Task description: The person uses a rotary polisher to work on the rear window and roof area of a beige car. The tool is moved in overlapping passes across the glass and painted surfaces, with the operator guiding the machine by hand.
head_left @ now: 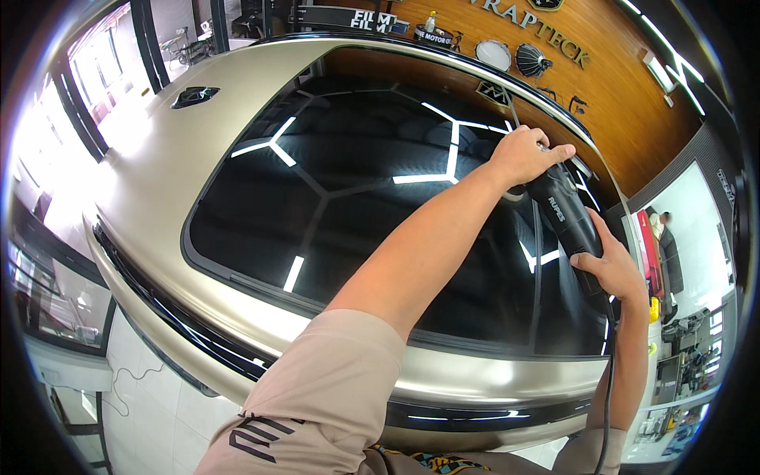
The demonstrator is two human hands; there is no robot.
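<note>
A black corded car polisher [564,207] lies across the right side of the glossy black glass roof panel [372,261] of a car. My left hand [524,157] is closed over the polisher's head end, fingers curled on its top. My right hand [611,261] wraps round the rear of its body, near where the black cord [609,388] comes out. A small pale edge of the pad [514,194] shows beneath the head. Most of the pad is hidden under the machine and my left hand, so I cannot tell how flat it sits on the glass.
Satin gold bodywork [206,150] surrounds the panel, with a black antenna fin [195,96] at the far left. A black roof rail [150,297] runs along the near side. Beyond the car are a wooden wall [625,103] and studio lights [532,60]; a person [659,222] sits at the far right.
</note>
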